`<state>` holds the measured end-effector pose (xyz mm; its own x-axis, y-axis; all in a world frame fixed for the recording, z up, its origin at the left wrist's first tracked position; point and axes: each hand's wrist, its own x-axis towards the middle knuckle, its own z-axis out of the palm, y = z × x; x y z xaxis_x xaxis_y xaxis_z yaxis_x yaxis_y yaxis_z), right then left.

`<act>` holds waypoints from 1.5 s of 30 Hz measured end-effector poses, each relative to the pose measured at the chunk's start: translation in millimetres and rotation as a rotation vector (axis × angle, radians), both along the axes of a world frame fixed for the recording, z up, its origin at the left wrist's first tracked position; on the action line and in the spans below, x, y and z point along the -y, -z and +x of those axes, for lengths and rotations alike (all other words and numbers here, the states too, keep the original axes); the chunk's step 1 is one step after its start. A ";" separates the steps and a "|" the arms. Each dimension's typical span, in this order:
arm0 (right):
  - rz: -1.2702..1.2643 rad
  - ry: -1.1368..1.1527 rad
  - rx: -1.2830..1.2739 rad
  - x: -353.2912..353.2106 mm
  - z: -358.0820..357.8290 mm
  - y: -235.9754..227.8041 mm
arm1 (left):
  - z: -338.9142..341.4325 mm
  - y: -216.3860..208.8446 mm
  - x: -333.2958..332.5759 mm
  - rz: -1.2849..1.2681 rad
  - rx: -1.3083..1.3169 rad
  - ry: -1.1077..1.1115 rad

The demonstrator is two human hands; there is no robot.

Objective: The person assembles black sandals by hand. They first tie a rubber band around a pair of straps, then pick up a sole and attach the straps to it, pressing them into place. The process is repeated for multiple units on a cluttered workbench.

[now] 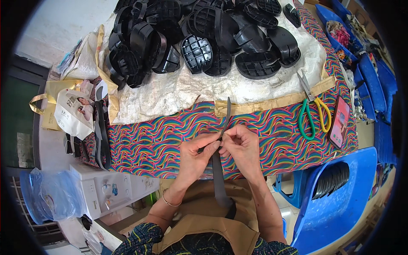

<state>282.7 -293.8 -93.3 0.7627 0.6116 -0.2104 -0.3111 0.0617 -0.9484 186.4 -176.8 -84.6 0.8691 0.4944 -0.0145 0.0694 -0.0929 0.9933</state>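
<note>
Left hand (196, 154) and right hand (243, 148) both hold the black strap (217, 174) in a close thumb-and-finger pinch partway along it; exact fingertip contact is partly hidden, so can't swear to which fingers bear on it. Strap sits over the near part of the wavy-patterned cloth (144, 142), narrow tip pointing away, wider tail hanging toward the brown apron (242, 197). Farther out: scissors (312, 98) and phone (341, 121) to the right, black slipper soles (196, 53) heaped on a white sheet (170, 93), blue bin (335, 221) lower right.
</note>
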 end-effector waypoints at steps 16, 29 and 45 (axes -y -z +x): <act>0.020 -0.013 0.026 1.9 -0.7 0.6 | 22.2 -30.3 -34.9 0.032 -0.197 0.202; 0.005 0.004 0.081 1.0 -1.2 3.6 | 29.0 -29.4 -44.4 -0.050 -0.231 0.295; -0.028 0.011 0.098 1.9 -1.6 5.5 | 34.6 -29.1 -39.3 0.008 -0.246 0.309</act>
<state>281.1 -295.7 -98.8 0.7871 0.5981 -0.1510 -0.2159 0.0378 -0.9757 221.0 -137.4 -55.6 0.9481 0.2112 -0.2378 0.2725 -0.1538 0.9498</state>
